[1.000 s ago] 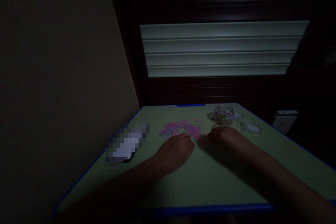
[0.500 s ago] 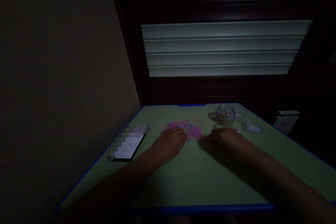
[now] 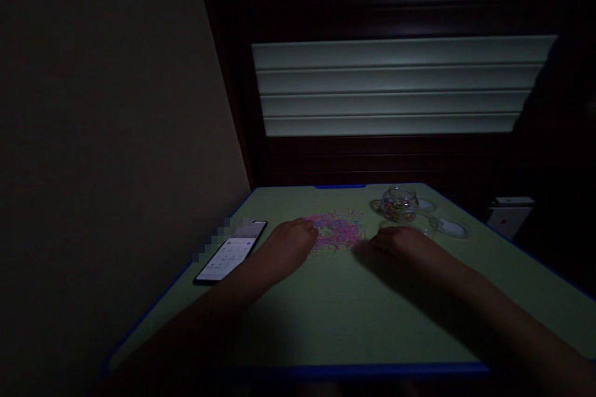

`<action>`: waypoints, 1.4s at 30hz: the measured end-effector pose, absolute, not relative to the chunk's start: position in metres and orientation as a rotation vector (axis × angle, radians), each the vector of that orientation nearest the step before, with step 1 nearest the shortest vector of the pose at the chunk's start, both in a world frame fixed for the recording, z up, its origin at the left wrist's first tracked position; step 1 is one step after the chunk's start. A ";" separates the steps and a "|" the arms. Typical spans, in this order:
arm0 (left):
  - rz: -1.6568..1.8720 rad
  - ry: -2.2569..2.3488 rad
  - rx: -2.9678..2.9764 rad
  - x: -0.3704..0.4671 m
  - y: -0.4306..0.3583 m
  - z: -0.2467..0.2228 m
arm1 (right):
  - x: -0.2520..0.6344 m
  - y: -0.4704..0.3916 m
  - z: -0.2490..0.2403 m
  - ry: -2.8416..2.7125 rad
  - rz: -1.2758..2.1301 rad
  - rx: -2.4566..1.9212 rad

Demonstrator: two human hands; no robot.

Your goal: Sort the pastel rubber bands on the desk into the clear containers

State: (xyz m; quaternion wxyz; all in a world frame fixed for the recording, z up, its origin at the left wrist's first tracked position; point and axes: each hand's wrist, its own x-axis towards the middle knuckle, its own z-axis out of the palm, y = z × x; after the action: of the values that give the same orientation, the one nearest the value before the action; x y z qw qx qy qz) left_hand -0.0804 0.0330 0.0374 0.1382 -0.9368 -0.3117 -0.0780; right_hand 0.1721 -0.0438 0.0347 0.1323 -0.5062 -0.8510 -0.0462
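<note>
A loose pile of small pink and purple bands (image 3: 342,232), perhaps rubber bands, is spread on the pale green table. At the left side of the pile is my left hand (image 3: 291,245), its fingers curled together; whatever they pinch is too small to see. My right hand (image 3: 398,242) rests just right of the pile, fingers bent and pressed together over the table. Its fingertips lie in shadow, so anything between them is hidden. Behind it stands a clear round jar (image 3: 399,205) partly filled with multicoloured small pieces.
Clear round lids (image 3: 451,227) lie right of the jar, beside another transparent piece (image 3: 419,221) behind my right hand. A lit phone (image 3: 230,254) lies at the left table edge. A wall flanks the left, and a white box (image 3: 508,217) stands beyond the right edge.
My left hand has shifted left, uncovering more of the pile's left and middle part. My right hand stays almost where it was.
</note>
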 end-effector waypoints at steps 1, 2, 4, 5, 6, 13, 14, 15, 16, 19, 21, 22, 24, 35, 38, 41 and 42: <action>-0.214 -0.910 -2.719 -0.081 0.033 0.038 | 0.172 -0.044 0.034 -2.470 -0.132 -1.468; -0.205 -0.914 -2.730 -0.081 0.032 0.038 | 0.172 -0.044 0.034 -2.463 -0.131 -1.470; -0.194 -0.915 -2.744 -0.081 0.031 0.037 | 0.171 -0.044 0.035 -2.449 -0.116 -1.476; -0.187 -0.910 -2.747 -0.081 0.030 0.037 | 0.171 -0.044 0.035 -2.443 -0.110 -1.482; -0.180 -0.902 -2.747 -0.080 0.029 0.037 | 0.171 -0.045 0.035 -2.441 -0.107 -1.487; -0.106 -0.890 -2.737 -0.078 0.025 0.038 | 0.170 -0.046 0.038 -2.450 -0.109 -1.521; -0.106 -0.889 -2.733 -0.078 0.025 0.037 | 0.170 -0.046 0.038 -2.455 -0.109 -1.527; -0.111 -0.886 -2.726 -0.078 0.025 0.037 | 0.170 -0.046 0.038 -2.462 -0.107 -1.531; -0.115 -0.882 -2.719 -0.078 0.026 0.036 | 0.170 -0.046 0.038 -2.464 -0.106 -1.537; -0.097 -0.871 -2.717 -0.079 0.026 0.035 | 0.171 -0.045 0.038 -2.459 -0.100 -1.546; -0.078 -0.859 -2.725 -0.080 0.026 0.036 | 0.171 -0.045 0.037 -2.459 -0.097 -1.527; -0.076 -0.853 -2.728 -0.080 0.025 0.036 | 0.171 -0.045 0.037 -2.461 -0.094 -1.514; -0.083 -0.850 -2.735 -0.081 0.025 0.037 | 0.171 -0.045 0.037 -2.453 -0.093 -1.493; -0.094 -0.855 -2.746 -0.079 0.025 0.037 | 0.171 -0.045 0.036 -2.443 -0.105 -1.492; -0.098 -0.840 -2.758 -0.079 0.025 0.037 | 0.171 -0.046 0.036 -2.438 -0.098 -1.490; -0.110 -0.828 -2.762 -0.079 0.025 0.037 | 0.170 -0.047 0.038 -2.438 -0.087 -1.491; -0.112 -0.827 -2.762 -0.079 0.025 0.038 | 0.170 -0.047 0.038 -2.440 -0.083 -1.493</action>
State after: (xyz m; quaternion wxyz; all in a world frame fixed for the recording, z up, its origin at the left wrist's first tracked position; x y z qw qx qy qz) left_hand -0.0793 0.0248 0.0375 0.1278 -0.9494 -0.2843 -0.0384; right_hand 0.1702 -0.0467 0.0381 0.1394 -0.5167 -0.8443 -0.0288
